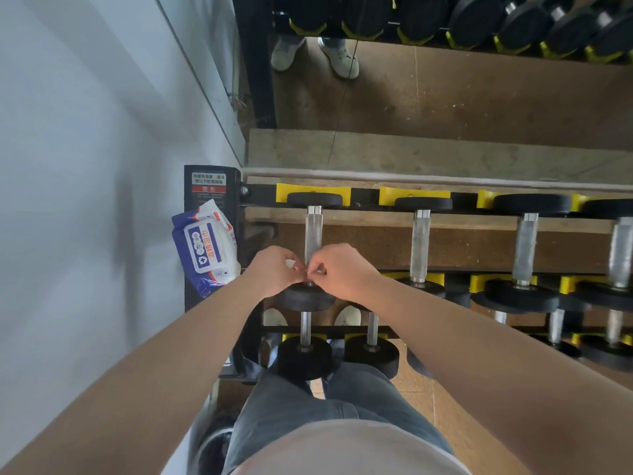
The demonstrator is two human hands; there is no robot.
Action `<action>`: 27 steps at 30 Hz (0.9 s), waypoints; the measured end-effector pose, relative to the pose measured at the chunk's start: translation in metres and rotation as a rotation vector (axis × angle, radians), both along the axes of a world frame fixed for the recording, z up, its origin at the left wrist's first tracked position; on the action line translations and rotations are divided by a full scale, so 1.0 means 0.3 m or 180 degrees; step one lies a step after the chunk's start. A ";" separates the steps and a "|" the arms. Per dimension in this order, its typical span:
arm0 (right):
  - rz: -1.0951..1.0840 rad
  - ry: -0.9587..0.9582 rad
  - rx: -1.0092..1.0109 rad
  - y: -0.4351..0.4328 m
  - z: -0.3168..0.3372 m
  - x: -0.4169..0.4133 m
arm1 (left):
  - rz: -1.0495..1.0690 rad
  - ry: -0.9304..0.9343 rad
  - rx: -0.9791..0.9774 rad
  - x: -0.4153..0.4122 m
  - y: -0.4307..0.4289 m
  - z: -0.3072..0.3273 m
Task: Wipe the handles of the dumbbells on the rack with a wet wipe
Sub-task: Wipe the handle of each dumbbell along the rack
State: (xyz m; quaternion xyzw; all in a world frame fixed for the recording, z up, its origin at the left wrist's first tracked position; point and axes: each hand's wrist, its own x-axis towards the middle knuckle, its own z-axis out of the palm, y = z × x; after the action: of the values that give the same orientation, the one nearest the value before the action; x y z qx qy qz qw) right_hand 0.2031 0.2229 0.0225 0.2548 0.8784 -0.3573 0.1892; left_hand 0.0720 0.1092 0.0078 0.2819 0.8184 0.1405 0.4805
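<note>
Head view: left hand (274, 274) and right hand (344, 274) meet fingertip to fingertip over the near end of the leftmost top-tier dumbbell handle (313, 231). Fingers are curled, pinching a small pale scrap (295, 264), too small to identify. Wet wipe pack (205, 245) sits at the rack (364, 195) end, just left of the hands.

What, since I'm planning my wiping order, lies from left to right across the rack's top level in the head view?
Wet wipe pack → first dumbbell handle → second dumbbell handle → third dumbbell handle → fourth dumbbell handle, cut by the right edge.
</note>
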 end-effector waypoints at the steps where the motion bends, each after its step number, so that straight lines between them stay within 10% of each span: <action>1: -0.0150 0.0052 0.0012 0.009 -0.001 -0.007 | 0.0286 -0.0044 0.0182 -0.002 0.008 0.004; 6: -0.2172 0.0583 -0.0075 0.114 0.001 -0.069 | 0.1966 -0.0637 0.0618 -0.039 0.050 0.024; 10: -0.2378 -0.0038 -0.1106 0.142 -0.032 -0.070 | 0.1639 -0.0742 0.0311 -0.021 0.058 0.025; 15: -0.1005 -0.1035 -0.1200 0.086 -0.056 -0.028 | 0.1509 -0.0850 0.0194 -0.006 0.047 0.001; 22: -0.3083 -0.0125 -0.2467 0.162 -0.111 -0.119 | 0.1441 -0.1025 0.0015 -0.020 0.041 -0.011; 27: -0.1263 -0.0843 -0.1880 0.178 -0.103 -0.074 | 0.1415 -0.1086 0.0108 -0.014 0.030 -0.032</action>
State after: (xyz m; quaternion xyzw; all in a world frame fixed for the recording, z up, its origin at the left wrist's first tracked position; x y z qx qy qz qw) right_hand 0.1809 0.2762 -0.0083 0.3985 0.6391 -0.5888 0.2936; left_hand 0.0678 0.1184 -0.0017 0.0758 0.7650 0.3016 0.5640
